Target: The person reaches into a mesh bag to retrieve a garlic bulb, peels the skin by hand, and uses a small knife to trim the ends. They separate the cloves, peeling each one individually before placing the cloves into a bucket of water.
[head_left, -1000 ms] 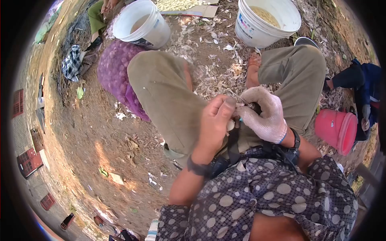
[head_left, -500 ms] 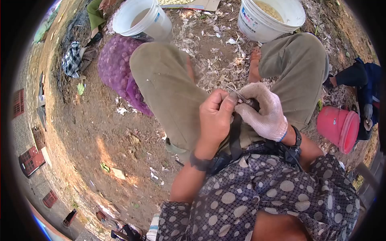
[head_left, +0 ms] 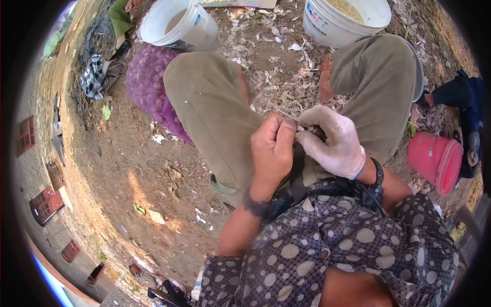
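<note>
My right hand (head_left: 335, 138), in a whitish knitted glove, is closed around the dark handle (head_left: 318, 132) of a small knife. Its thin blade (head_left: 292, 117) points left, passing over my left fingertips. My bare left hand (head_left: 272, 146) is closed, thumb pressed against the bent index finger. Between the two hands shows a small pale piece that looks like a garlic clove (head_left: 300, 129), mostly hidden by the fingers. Both hands meet above my lap, between my knees.
A purple net bag of garlic bulbs (head_left: 148, 77) lies beside my left leg. Ahead stand two white buckets (head_left: 200, 25), the right one (head_left: 319, 28) holding pale contents. Peelings (head_left: 279, 71) litter the ground. At right are a pink bucket (head_left: 429, 158) and another person's dark sleeve (head_left: 452, 97).
Both hands have shifted slightly left with the knife, and the blade reaches farther left across the left fingertips. The view has tilted a little.
</note>
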The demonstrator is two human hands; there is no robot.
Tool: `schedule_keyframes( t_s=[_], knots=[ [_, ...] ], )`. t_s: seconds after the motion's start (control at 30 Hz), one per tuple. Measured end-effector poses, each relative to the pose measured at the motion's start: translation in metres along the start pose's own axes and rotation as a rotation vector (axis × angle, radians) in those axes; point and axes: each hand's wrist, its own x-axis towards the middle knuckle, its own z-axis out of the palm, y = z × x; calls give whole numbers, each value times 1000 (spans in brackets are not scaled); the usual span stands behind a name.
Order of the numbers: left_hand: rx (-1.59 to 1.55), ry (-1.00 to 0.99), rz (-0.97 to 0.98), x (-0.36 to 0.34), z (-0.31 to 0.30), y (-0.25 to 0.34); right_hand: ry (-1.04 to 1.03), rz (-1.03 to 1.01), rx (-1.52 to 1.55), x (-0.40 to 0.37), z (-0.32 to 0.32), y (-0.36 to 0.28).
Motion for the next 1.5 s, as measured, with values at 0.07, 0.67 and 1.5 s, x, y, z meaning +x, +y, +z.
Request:
schedule_keyframes(
  t_s=[0.07, 0.67, 1.5],
  knots=[
    [13, -3, 25, 0, 1, 5, -3, -81, 10, 1, -4, 3],
    [-547, -170, -331, -3, 11, 11, 31, -86, 197, -9, -18, 19],
    [-849, -324, -352, 5, -2, -2, -53, 710, 1369, -6, -12, 20]
  ],
)
